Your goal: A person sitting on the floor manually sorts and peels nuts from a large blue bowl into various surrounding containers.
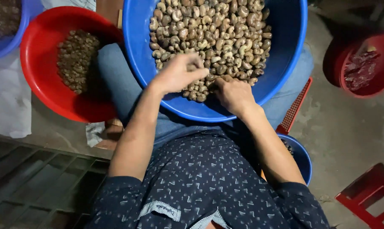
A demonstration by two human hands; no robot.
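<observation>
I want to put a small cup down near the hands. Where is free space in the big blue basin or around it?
In the blue basin, bare wall shows along the right side and the near rim. The red basin has bare room around its nut pile. Between the left hand and right hand it is crowded.

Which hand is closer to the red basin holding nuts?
Left. The left hand is over the blue basin on its side toward the red basin; the right hand is farther across, at the blue basin's near rim.
</observation>
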